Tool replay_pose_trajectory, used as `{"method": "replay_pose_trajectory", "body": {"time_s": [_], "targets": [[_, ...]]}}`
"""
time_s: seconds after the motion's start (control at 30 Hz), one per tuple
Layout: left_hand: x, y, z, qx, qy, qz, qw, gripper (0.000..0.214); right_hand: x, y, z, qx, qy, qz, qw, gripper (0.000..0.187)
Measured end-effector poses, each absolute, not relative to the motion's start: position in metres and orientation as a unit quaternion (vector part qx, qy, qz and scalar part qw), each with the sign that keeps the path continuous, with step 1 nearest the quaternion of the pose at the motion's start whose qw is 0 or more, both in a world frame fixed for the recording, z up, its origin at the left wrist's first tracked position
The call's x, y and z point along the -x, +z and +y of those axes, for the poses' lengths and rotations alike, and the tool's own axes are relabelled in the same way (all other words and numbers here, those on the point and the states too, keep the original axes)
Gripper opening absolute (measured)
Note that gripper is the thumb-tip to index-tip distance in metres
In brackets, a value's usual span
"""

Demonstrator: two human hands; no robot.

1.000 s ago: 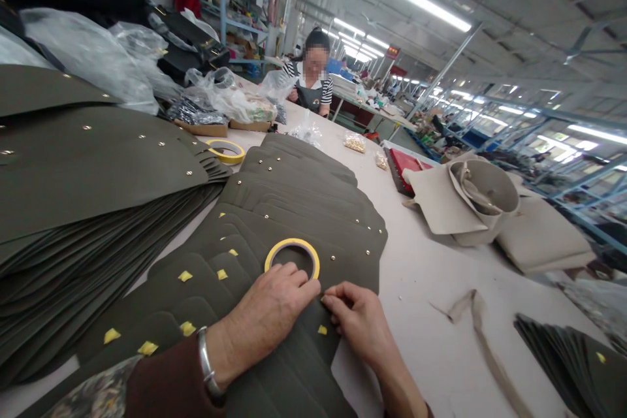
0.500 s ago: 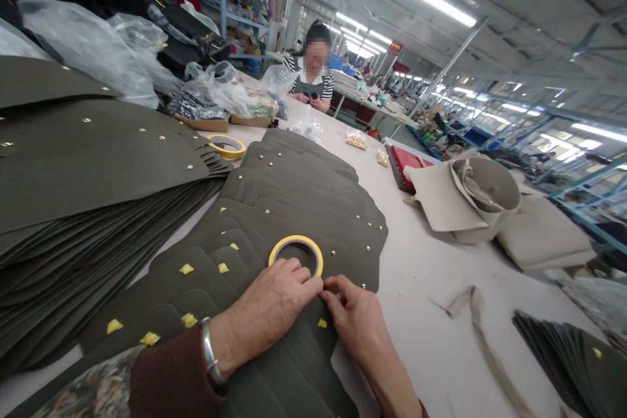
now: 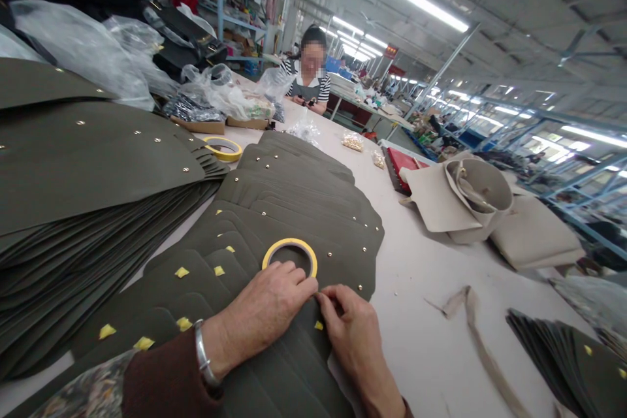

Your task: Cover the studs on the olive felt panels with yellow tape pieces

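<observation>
My left hand (image 3: pixel 262 310), with a silver bangle at the wrist, closes over the near edge of a roll of yellow tape (image 3: pixel 290 243). The roll rests over overlapping dark olive panels (image 3: pixel 298 219) dotted with small gold studs. Close beside the left fingertips, my right hand (image 3: pixel 350 323) is in a pinch; whatever lies between its fingers is hidden. Small yellow tape pieces (image 3: pixel 219 270) are stuck on the panels to the left, and one yellow piece (image 3: pixel 319 325) shows just beside my right fingers.
Another tape roll (image 3: pixel 223 148) lies farther back. On the left a thick stack of olive panels (image 3: pixel 93 163) fans out. Beige bag parts (image 3: pixel 470 199) and a fabric strip (image 3: pixel 477 346) occupy the right side. Across the table sits a person (image 3: pixel 308 78), handling something small.
The view has shifted slightly, so most things appear a little farther left. My right fingers have drawn into a tighter pinch; the left hand keeps its hold on the roll.
</observation>
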State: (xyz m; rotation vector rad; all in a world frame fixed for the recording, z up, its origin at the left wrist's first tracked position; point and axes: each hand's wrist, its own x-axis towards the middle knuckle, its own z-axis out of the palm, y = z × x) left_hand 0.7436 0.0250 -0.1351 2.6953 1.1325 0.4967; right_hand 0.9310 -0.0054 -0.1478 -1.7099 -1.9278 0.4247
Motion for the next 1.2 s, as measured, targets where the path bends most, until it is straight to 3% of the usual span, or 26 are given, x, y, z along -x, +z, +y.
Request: {"method": "replay_pose_trajectory", "body": {"time_s": [0.13, 0.3, 0.47, 0.57, 0.87, 0.97, 1.07, 1.2], "targets": [[-0.741, -0.135, 0.025, -0.896, 0.201, 0.381, 0.108, 0.014, -0.928, -0.143, 0.002, 0.636, 0.139, -0.724, 0.23, 0.02], [-0.736, -0.136, 0.025, -0.881, 0.31, 0.324, 0.147, 0.025, -0.935, -0.131, 0.003, 0.611, 0.202, -0.741, 0.193, 0.03], [-0.736, -0.133, 0.024, -0.878, 0.326, 0.314, 0.155, 0.048, -0.938, -0.13, -0.002, 0.535, 0.23, -0.727, 0.364, 0.016], [-0.738, -0.132, 0.024, -0.882, 0.31, 0.322, 0.151, 0.044, -0.935, -0.132, -0.003, 0.466, 0.185, -0.751, 0.429, 0.022], [-0.741, -0.135, 0.025, -0.885, 0.27, 0.328, 0.191, 0.014, -0.927, -0.136, 0.0, 0.399, 0.031, -0.806, 0.437, 0.019], [-0.74, -0.136, 0.025, -0.885, 0.268, 0.344, 0.165, 0.014, -0.924, -0.135, -0.002, 0.412, 0.011, -0.795, 0.445, 0.019], [-0.74, -0.136, 0.023, -0.883, 0.294, 0.344, 0.127, 0.018, -0.919, -0.133, -0.005, 0.476, 0.081, -0.749, 0.453, 0.015], [-0.745, -0.133, 0.018, -0.878, 0.348, 0.315, 0.095, 0.023, -0.916, -0.133, 0.0, 0.567, 0.334, -0.591, 0.467, 0.011]]}}
